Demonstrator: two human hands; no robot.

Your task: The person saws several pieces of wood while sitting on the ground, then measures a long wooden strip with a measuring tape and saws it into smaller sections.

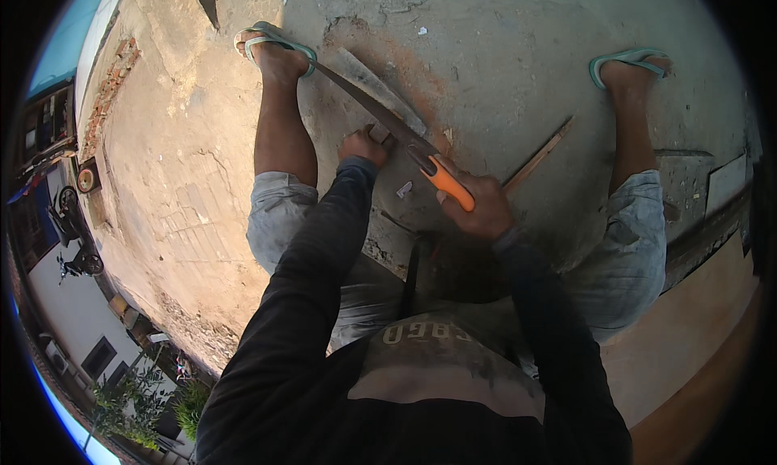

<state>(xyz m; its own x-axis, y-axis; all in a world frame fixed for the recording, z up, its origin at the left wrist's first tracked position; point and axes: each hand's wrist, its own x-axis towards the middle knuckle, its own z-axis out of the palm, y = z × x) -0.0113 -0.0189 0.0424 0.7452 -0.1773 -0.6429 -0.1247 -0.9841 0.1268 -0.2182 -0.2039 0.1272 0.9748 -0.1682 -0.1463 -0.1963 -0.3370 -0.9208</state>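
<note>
My right hand (477, 206) grips the orange-and-black handle of a long handsaw (375, 110), whose dark blade slants up-left toward my left foot. My left hand (361, 148) is closed on a small wooden block (378, 131) just beside and below the blade. Behind the saw, a grey board (364, 80) lies on the ground near a patch of reddish sawdust. A narrow wooden stick (546, 149) lies diagonally to the right of my right hand.
My sandalled feet (277, 56) (627, 72) are spread on cracked concrete (518, 36). A parked motorbike (69, 222), plants (133, 400) and brick rubble (109, 93) are along the left; a ledge (664, 360) and a pale slab (726, 186) are at the right.
</note>
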